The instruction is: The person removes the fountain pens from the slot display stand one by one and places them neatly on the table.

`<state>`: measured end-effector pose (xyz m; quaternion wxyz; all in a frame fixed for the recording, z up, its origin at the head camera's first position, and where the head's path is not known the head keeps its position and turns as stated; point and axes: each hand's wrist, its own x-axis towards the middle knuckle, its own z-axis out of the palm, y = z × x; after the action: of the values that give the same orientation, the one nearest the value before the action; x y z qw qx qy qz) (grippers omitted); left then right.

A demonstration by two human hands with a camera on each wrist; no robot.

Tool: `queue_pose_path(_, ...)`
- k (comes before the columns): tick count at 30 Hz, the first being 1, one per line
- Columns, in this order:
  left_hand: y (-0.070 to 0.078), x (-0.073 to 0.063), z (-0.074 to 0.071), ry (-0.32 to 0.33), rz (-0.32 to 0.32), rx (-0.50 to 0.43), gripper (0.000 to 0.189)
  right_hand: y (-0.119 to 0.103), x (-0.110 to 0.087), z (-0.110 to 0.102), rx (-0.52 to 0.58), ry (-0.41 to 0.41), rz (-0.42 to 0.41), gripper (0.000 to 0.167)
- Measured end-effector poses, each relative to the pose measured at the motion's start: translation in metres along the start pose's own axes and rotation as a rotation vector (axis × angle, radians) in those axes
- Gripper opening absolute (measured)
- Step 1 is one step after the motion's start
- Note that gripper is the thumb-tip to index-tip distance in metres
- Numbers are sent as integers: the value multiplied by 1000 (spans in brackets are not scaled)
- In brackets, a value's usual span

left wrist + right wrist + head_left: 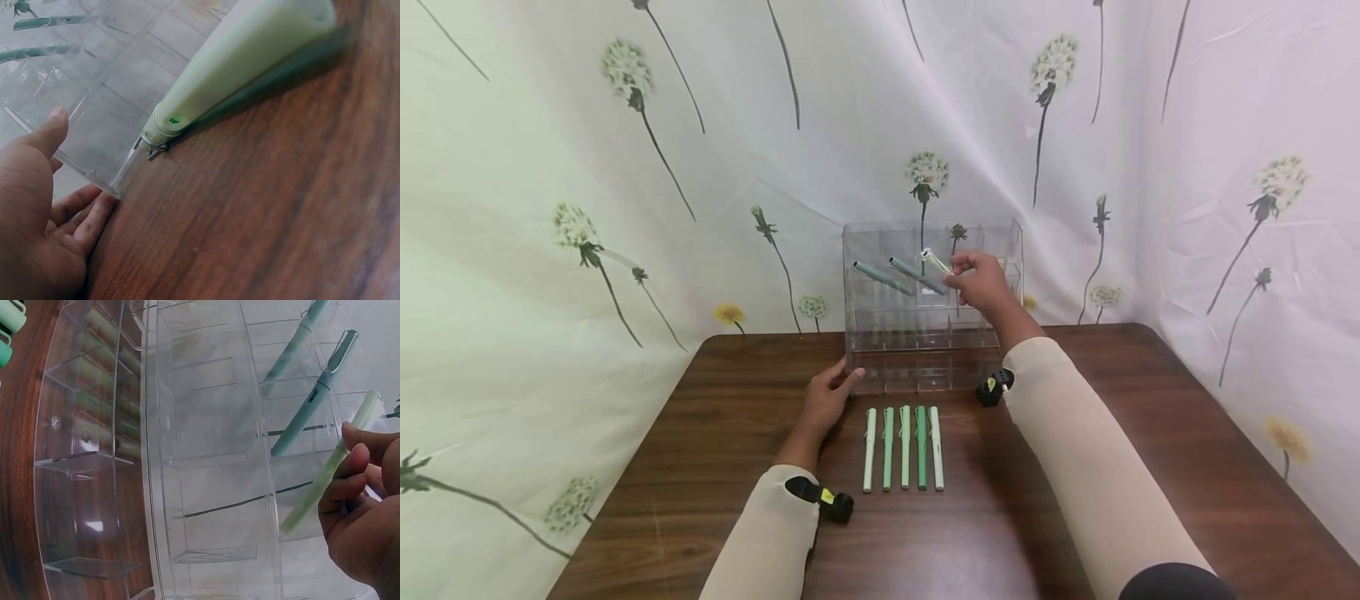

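Observation:
A clear acrylic organizer [898, 329] with tiered compartments stands at the back of the table. My right hand [982, 285] pinches a pale green pen [324, 481], which leans in a top-tier compartment. Two teal pens [880, 277] [306, 412] slant in the neighbouring compartments to its left. At the organizer's lower left corner, my left hand [827, 400] holds its side, with the thumb on one face and the fingers on the other. In front of the organizer lie several capped pens [905, 447], side by side, in white and shades of green.
The brown wooden table [737, 467] reaches back to a white cloth [820, 167] printed with dandelions, directly behind the organizer. Lower compartments [206, 506] of the organizer face the row of pens. A black wrist camera [992, 388] sits beside the right sleeve.

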<state>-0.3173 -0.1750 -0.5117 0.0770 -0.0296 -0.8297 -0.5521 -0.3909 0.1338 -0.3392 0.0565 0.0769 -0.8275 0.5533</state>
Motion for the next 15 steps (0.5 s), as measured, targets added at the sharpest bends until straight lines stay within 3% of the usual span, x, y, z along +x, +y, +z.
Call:
queue_pose_path(8,0,-3,-1,-5,-22,6,72,-2,3,8,-13,-8,41,33)
queue_pose_path(15,2,-2,-1,-4,-7,-15,68,-8,6,5,-28,29,26,32)
